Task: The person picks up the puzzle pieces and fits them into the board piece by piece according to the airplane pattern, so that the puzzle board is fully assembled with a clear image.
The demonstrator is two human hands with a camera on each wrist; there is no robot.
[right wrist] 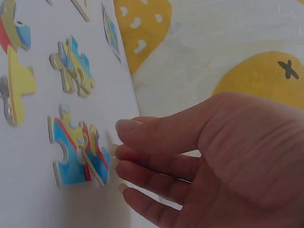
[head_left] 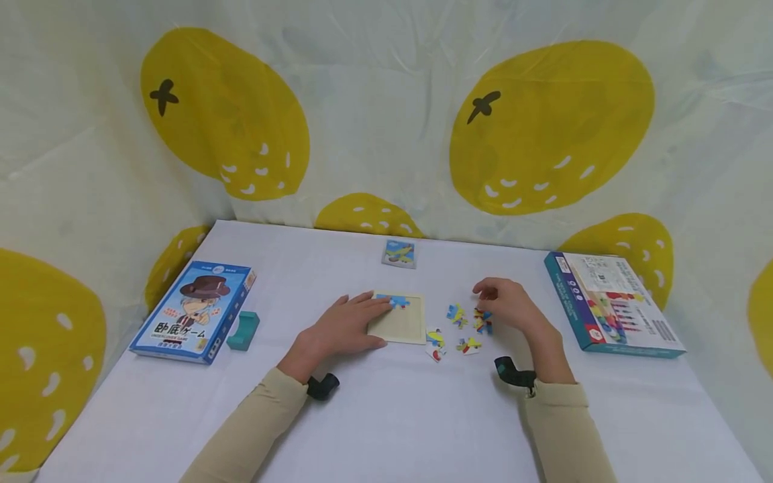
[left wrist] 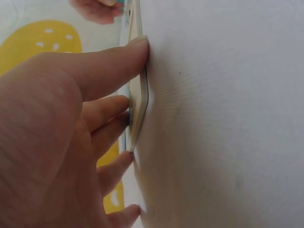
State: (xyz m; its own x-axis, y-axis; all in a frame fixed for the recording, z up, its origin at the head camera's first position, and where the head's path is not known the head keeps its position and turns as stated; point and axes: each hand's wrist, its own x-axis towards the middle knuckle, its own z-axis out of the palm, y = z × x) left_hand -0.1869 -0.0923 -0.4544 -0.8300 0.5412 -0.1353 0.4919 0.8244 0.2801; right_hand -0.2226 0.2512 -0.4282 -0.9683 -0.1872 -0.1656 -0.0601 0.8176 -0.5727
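My left hand point(head_left: 344, 325) rests at the left side of a shallow wooden puzzle tray point(head_left: 395, 329), fingers and thumb extended. In the left wrist view the thumb touches the rim of the tray point(left wrist: 137, 111). A blue puzzle piece point(head_left: 398, 302) lies at the tray's top edge, partly covered by the fingers. My right hand point(head_left: 510, 305) hovers with loosely bent fingers just right of a small heap of blue, red and yellow puzzle pieces point(right wrist: 71, 156), holding nothing. More pieces lie nearby: a blue-yellow pile point(head_left: 457, 315), a yellow-red pile point(head_left: 468, 345) and others point(head_left: 435, 343) beside the tray.
A small picture card point(head_left: 399, 254) of a plane lies behind the tray. At the left are a blue game box point(head_left: 193, 312) and a teal curved block point(head_left: 244, 331). A flat white-and-teal box point(head_left: 616, 305) lies at the right. A patterned curtain point(head_left: 386, 134) hangs behind the table.
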